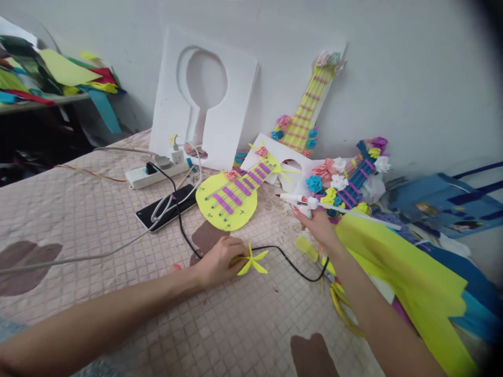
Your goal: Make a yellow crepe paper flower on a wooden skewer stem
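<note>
Left hand (226, 259) closed, fingers pinching the stem end of a yellow five-petalled paper flower (253, 260) above the tablecloth (251, 324); right hand (320, 226) wrapped around the handle of a white hot-glue gun (310, 203), nozzle well apart from the flower. Petals are formed and joined at the centre, but the flower is unattached, near the yellow paper guitar (239, 191), which already carries strings, purple frets and pink roses. Beyond, two decorated guitars (306, 110) (353, 183) look further along; remaining steps cannot be fully told.
</note>
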### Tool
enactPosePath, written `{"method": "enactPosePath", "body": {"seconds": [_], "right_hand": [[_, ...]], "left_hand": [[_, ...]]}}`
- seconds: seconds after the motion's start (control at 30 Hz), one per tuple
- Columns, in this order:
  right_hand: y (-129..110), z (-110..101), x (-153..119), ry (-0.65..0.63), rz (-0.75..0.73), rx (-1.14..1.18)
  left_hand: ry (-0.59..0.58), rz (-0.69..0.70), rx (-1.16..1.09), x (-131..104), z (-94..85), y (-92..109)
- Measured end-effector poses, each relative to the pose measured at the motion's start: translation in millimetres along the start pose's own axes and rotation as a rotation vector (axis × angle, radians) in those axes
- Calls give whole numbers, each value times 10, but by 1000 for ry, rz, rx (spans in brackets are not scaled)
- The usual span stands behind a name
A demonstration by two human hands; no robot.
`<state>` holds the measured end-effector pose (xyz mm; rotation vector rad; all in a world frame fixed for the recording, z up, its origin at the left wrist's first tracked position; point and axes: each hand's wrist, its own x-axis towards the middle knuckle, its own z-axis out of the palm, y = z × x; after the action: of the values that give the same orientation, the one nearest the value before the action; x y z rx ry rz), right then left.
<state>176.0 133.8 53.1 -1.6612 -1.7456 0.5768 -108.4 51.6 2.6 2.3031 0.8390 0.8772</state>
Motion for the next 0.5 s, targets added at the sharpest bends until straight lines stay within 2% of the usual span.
{"method": "enactPosePath", "body": {"seconds": [0.1, 0.27, 0.37, 0.5], "right_hand": [[-118, 127, -99, -146, -67, -19], [-459, 381, -227, -387, -214, -3], [-572, 519, -200, -452, -244, 0], [-629, 604, -143, -438, -229, -33]], "left_hand": [[-2, -7, 7, 8, -5, -6], [-7, -3, 12, 9, -14, 3], [-12, -10, 10, 8, -17, 14], [-25, -10, 11, 6, -9, 22]]}}
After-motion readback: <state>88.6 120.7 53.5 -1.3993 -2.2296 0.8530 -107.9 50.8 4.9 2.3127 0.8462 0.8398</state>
